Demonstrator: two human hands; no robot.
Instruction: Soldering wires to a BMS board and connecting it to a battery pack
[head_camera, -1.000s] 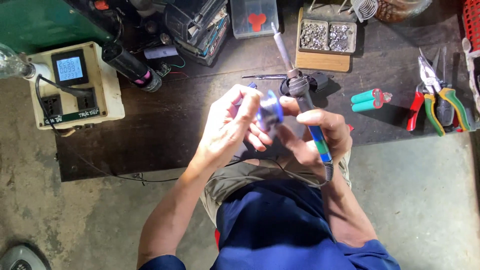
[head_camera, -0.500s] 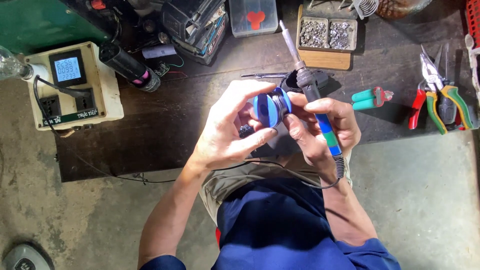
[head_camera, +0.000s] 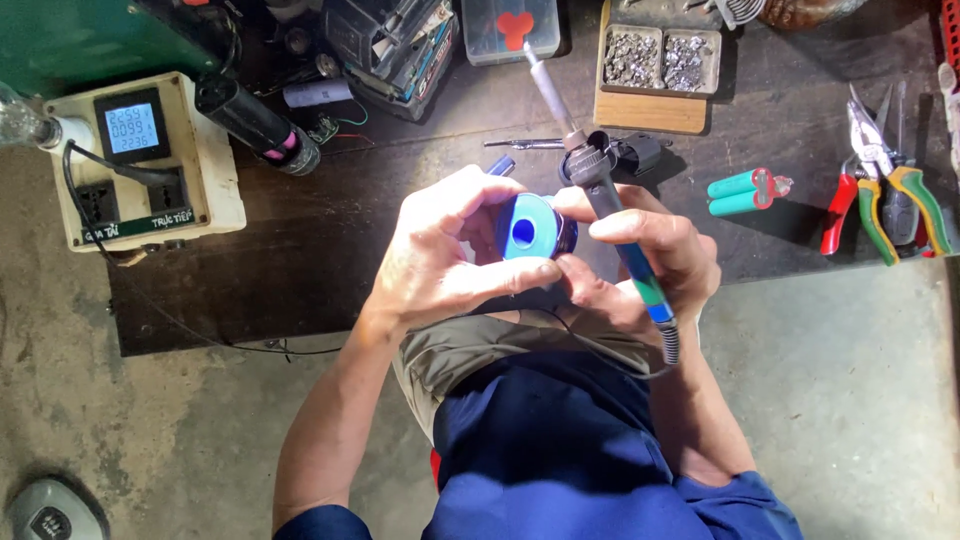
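Gripping a blue spool (head_camera: 528, 228) over the tabletop's (head_camera: 300, 290) near edge, the left hand (head_camera: 450, 250) is closing around it while the right hand (head_camera: 650, 255) is clasping a soldering iron (head_camera: 600, 190), now raised more upright than a second ago.

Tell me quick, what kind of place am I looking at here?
Most likely a small electronics repair bench on a concrete floor. The right hand holds a soldering iron, the left hand a blue spool; pliers, teal battery cells and a power meter box lie around.
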